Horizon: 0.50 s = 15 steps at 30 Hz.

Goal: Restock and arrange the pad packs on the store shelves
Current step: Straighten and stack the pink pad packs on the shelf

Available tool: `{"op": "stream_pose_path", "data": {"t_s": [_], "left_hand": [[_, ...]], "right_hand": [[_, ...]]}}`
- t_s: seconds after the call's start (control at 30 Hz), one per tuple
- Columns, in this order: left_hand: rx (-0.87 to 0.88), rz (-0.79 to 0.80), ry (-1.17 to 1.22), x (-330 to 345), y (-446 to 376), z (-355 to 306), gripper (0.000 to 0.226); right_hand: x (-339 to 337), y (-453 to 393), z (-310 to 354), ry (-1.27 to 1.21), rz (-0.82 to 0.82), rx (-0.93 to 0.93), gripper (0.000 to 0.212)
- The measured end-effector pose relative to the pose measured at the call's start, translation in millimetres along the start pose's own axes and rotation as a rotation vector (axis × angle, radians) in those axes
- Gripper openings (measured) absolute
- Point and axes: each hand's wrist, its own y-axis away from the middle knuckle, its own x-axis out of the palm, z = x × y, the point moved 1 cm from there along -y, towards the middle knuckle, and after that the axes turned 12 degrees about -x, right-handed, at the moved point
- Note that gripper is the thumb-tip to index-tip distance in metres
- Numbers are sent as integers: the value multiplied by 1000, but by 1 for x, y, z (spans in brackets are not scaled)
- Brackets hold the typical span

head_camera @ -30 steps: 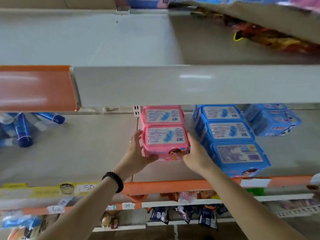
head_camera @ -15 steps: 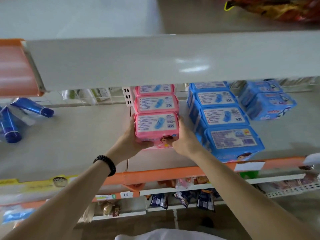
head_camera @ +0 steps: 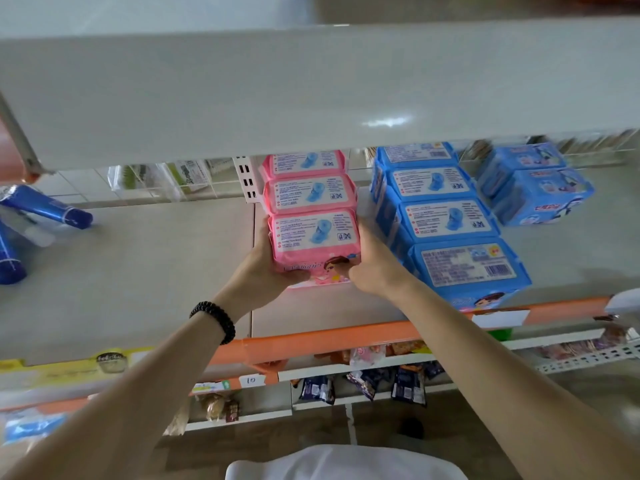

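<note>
front pink pad pack (head_camera: 313, 239) sits on the grey shelf (head_camera: 145, 271), frontmost of a row of three pink packs (labels facing up), just left of the blue pad pack row (head_camera: 446, 220). left hand (head_camera: 265, 271) grips the front pink pad pack's left end, fingers curled round it, and right hand (head_camera: 372, 263) grips its right end with the thumb pressed on the front face. beaded bracelet (head_camera: 214, 320) on the left wrist, blue tubes (head_camera: 45, 209) lie far left of the pink pack, more blue packs (head_camera: 533, 188) right of the blue row.
</note>
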Motion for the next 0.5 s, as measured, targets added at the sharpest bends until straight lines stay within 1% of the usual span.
{"op": "stream_pose_path", "data": {"t_s": [0.17,0.27,0.37,0.5], "left_hand": [[-3,-12,9,-1,-1,-2,104],[-4,-1,42,-1,2,-4,109],[2,8,51,-1,2,-5,114],[33,-11,9,-1,5,-4,101]], "right_hand": [[1,-3,1,47,-22,-10,86],[0,-3,2,74,-29,3,80],[0,-3,4,90,-23,-7,82],[-1,0,5,97,-9,-28,85]]}}
